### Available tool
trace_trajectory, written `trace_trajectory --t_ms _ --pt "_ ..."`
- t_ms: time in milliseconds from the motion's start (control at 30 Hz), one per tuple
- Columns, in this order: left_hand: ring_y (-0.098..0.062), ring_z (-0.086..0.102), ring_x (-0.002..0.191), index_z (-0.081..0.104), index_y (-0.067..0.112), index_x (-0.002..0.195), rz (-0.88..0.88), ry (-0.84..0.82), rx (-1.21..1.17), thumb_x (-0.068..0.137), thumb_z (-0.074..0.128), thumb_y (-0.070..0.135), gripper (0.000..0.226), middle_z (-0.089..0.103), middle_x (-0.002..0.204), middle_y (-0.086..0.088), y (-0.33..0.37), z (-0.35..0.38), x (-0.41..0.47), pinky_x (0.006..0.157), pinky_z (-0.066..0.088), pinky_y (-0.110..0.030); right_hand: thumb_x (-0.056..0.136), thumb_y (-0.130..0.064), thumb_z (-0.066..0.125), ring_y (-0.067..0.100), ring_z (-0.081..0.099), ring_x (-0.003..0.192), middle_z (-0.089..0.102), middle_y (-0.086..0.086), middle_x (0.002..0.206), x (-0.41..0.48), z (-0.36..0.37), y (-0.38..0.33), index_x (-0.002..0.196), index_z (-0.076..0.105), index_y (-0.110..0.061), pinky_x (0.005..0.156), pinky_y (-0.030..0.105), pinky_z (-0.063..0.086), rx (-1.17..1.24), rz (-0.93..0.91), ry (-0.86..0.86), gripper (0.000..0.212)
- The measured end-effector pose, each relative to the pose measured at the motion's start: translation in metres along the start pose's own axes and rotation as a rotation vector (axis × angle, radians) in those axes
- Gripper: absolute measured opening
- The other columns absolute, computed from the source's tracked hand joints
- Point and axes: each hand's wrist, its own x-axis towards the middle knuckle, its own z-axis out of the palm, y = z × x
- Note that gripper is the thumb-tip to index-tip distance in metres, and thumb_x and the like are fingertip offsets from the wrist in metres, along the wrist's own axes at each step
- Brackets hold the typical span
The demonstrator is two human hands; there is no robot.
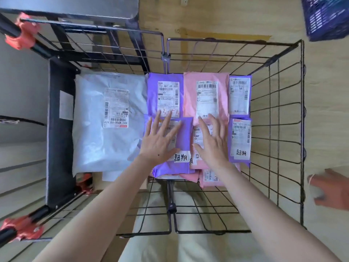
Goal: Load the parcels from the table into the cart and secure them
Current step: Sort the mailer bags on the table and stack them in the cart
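I look straight down into a black wire cart [283,103]. On its floor lie a large white parcel [94,133], several purple parcels [153,95] and pink parcels [188,99], all with shipping labels facing up. My left hand [160,138] lies flat with spread fingers on a near purple parcel [185,133]. My right hand [213,140] presses flat on a labelled pink parcel [197,137] beside it. Two small purple parcels [239,140] sit along the right wall.
Another person's hand [330,188] shows at the right edge outside the cart. A blue crate [324,17] stands on the wooden floor at the top right. Red clips [22,33] hold the cart's left frame. A grey table [85,6] edge is at the top.
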Motion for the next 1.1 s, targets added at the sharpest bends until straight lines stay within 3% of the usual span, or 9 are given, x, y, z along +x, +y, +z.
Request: trace_trajectory --t_ms 100,167,233,400,767,900,967,1033,1100 --pt "-0.042 -0.005 0.146 0.005 0.041 0.151 -0.021 -0.12 0.055 0.073 0.037 0.083 0.094 -0.003 0.162 -0.004 0.002 0.002 0.023 0.116 0.001 -0.058 0.068 -0.049 0.079 0.034 -0.003 0.148 0.003 0.006 0.162 0.025 0.0 0.01 0.152 0.024 -0.027 0.116 0.062 0.007 -0.112 -0.09 -0.14 0.103" --pt "-0.042 -0.021 0.143 -0.011 0.045 0.148 -0.047 -0.231 0.067 0.074 0.037 0.085 0.097 -0.021 0.159 0.001 0.0 0.007 0.033 0.114 -0.009 -0.06 0.072 -0.057 0.073 0.033 -0.017 0.147 -0.012 0.002 0.162 0.042 -0.001 0.012 0.154 0.013 -0.029 0.115 0.055 -0.008 -0.144 -0.158 -0.231 0.106" --pt "-0.042 -0.026 0.141 -0.015 0.045 0.147 -0.078 -0.28 0.047 0.073 0.038 0.085 0.099 -0.028 0.157 0.004 0.001 0.013 0.035 0.113 -0.01 -0.062 0.072 -0.065 0.069 0.036 -0.024 0.144 -0.02 0.005 0.16 0.055 0.002 0.018 0.155 0.005 -0.028 0.115 0.051 -0.013 -0.196 -0.227 -0.316 0.111" --pt "-0.045 -0.027 0.139 -0.015 0.046 0.147 -0.125 -0.292 -0.029 0.069 0.039 0.088 0.103 -0.03 0.156 0.006 0.005 0.028 0.034 0.111 -0.009 -0.064 0.065 -0.079 0.061 0.04 -0.031 0.14 -0.03 0.009 0.156 0.069 0.022 0.05 0.15 -0.02 -0.03 0.118 0.049 -0.011 -0.336 -0.269 -0.477 0.128" --pt "-0.046 -0.03 0.138 -0.024 0.043 0.144 -0.088 -0.356 -0.011 0.066 0.028 0.091 0.105 -0.036 0.153 0.003 0.004 0.034 0.04 0.109 -0.008 -0.067 0.066 -0.079 0.061 0.041 -0.036 0.137 -0.035 0.01 0.154 0.078 0.03 0.059 0.15 -0.022 -0.028 0.117 0.05 -0.013 -0.297 -0.283 -0.581 0.129" --pt "-0.045 -0.032 0.137 -0.028 0.044 0.143 -0.102 -0.355 0.005 0.061 0.033 0.095 0.113 -0.037 0.152 0.001 0.005 0.027 0.037 0.11 -0.009 -0.066 0.07 -0.067 0.068 0.041 -0.028 0.141 -0.027 0.016 0.156 0.064 0.018 0.046 0.153 -0.013 -0.023 0.119 0.054 -0.005 -0.302 -0.239 -0.499 0.124" --pt "-0.045 -0.029 0.139 -0.026 0.042 0.144 -0.094 -0.318 0.03 0.059 0.034 0.096 0.117 -0.034 0.154 -0.004 0.005 0.024 0.034 0.111 -0.007 -0.066 0.072 -0.055 0.074 0.042 -0.015 0.145 -0.011 0.021 0.159 0.041 0.008 0.038 0.155 0.004 -0.017 0.119 0.055 0.005 -0.251 -0.208 -0.434 0.115" --pt "-0.044 -0.023 0.141 -0.023 0.04 0.146 -0.056 -0.261 0.056 0.059 0.037 0.095 0.119 -0.027 0.157 -0.009 0.007 0.021 0.028 0.112 -0.007 -0.065 0.069 -0.038 0.082 0.041 0.021 0.14 0.025 0.021 0.15 0.007 0.001 0.031 0.142 0.038 -0.013 0.113 0.048 0.028 -0.156 -0.155 -0.301 0.089" --pt "-0.042 -0.018 0.143 -0.018 0.038 0.149 0.024 -0.188 0.077 0.061 0.042 0.092 0.12 -0.019 0.159 -0.011 0.01 0.021 0.018 0.113 -0.006 -0.063 0.073 -0.027 0.08 0.029 0.049 0.114 0.049 0.01 0.125 -0.021 -0.001 0.032 0.112 0.057 -0.011 0.091 0.035 0.042 0.014 0.058 -0.296 0.048"
